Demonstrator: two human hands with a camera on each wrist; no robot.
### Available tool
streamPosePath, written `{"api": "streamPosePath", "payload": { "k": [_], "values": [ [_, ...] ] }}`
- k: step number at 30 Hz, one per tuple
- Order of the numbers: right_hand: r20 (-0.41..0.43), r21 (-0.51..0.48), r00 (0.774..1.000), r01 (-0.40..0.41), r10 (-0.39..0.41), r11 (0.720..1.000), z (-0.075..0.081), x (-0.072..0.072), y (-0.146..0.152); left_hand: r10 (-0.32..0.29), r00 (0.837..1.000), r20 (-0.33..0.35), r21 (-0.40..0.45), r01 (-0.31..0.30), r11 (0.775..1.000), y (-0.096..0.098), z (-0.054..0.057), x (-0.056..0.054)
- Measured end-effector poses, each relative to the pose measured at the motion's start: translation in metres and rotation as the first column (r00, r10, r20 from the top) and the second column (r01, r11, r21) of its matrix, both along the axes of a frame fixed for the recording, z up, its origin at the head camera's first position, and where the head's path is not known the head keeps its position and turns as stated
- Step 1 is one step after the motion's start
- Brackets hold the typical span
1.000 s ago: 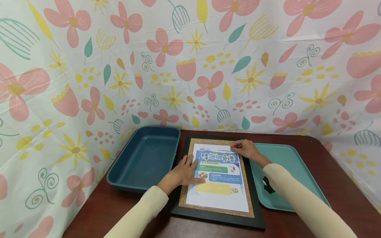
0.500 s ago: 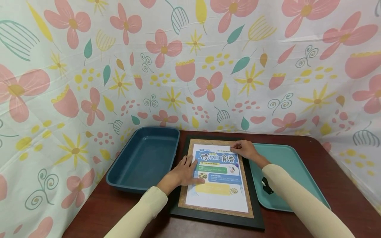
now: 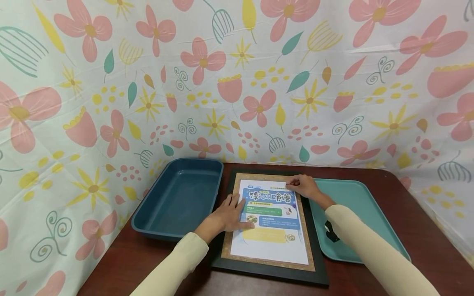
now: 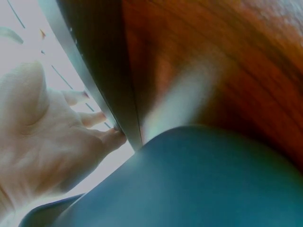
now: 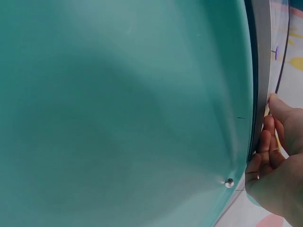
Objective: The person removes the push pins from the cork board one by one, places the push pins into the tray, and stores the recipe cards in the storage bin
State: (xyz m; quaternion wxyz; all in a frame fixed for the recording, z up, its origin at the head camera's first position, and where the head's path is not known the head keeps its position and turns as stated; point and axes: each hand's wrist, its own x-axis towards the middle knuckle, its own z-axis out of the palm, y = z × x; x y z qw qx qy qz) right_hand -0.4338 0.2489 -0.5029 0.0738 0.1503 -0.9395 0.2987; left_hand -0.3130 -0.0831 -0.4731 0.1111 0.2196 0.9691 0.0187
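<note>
In the head view a printed poster sheet [image 3: 270, 250] with blue headings lies on a cork board [image 3: 277, 264] in a black frame [image 3: 296, 278]. My left hand [image 3: 229, 213] rests flat across the sheet's left side, fingers spread; the left wrist view shows this hand [image 4: 52, 137] beside the frame's edge [image 4: 102, 61]. At the upper right corner of the sheet, my right hand [image 3: 305, 187] pinches a small push pin, mostly hidden by the fingertips. The right wrist view shows the right hand's [image 5: 284, 146] thumb and fingertips meeting at the board's face. A purple push pin [image 5: 277, 52] sticks out nearby.
A deep dark-blue tray [image 3: 177, 205] stands left of the board, close to the left forearm. A shallow teal tray [image 3: 355, 197] lies to the right, under the right forearm, with a small shiny metal ball [image 5: 229, 183] near its edge. Flowered cloth [image 3: 237, 82] hangs behind the table.
Both hands keep their places on the sheet, the right fingers shifting only very slightly at the corner. The whole view drifts a little.
</note>
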Motion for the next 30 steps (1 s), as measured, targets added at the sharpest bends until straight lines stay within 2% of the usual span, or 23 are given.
{"api": "streamPosePath", "payload": {
  "k": [30],
  "values": [
    [-0.010, -0.011, 1.000, 0.006, -0.006, 1.000, -0.0025, 0.0017, -0.0011, -0.007, 1.000, 0.017, 0.019, 0.007, 1.000, 0.0000, 0.0040, 0.0034]
  ]
}}
